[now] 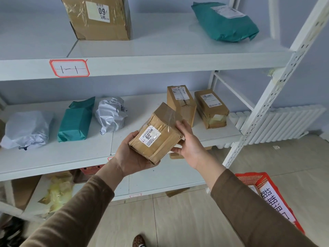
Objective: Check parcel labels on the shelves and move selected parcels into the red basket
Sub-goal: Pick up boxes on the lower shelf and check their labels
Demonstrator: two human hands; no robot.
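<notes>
A person stands before white metal shelving (142,66) and holds a small taped cardboard parcel (156,135) in front of the middle shelf, lifted clear of it. The left hand (130,155) cups the parcel from below at its near left corner, fingers curled under it and thumb along the side. The right hand (187,141) grips the far right edge, with the thumb on top and the fingers wrapped beneath. A white barcode label (149,136) faces up toward the camera, so the parcel appears to be at the label-checking stage.

The red basket (263,191) sits on the tiled floor at lower right, well apart from the parcel and partly hidden by the right sleeve. It bears a white sign with Chinese characters, and something pale shows inside, too hidden to identify.

Much seems left to do. On the middle shelf lie a grey plastic mailer (26,129), a green mailer (76,120), a crumpled grey mailer (111,114) and two cardboard boxes (181,104) (211,107). The top shelf holds a large cardboard box (99,18) and a green padded mailer (224,22). The bottom shelf carries more items, blurred.
</notes>
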